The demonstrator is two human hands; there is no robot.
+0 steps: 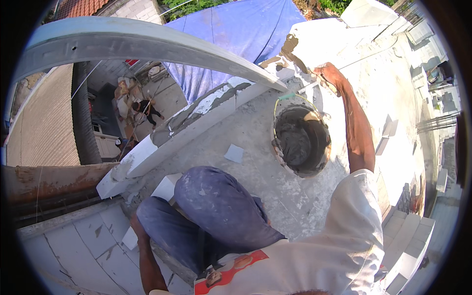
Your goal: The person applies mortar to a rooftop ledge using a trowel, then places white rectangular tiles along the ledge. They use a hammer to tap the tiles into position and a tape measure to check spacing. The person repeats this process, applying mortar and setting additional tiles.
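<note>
My right hand (330,77) reaches out at the upper right with its fingers closed round what looks like a trowel (308,88); bright glare blurs its outline. Just below it stands a round bucket (326,156), with wet grey mortar (298,140) inside. Beside that hand, grey-brown mortar (293,49) is smeared over pale blockwork. At the lower left, my left hand (136,227) is down beside my knee, near a white block piece (130,239); its fingers are mostly hidden.
A low white block wall (196,119) with mortar on top runs diagonally beside a drop to a yard, where people are visible below. A long grey beam (147,42) arches overhead. A blue tarp (231,29) hangs beyond. Blocks (405,236) are stacked at right.
</note>
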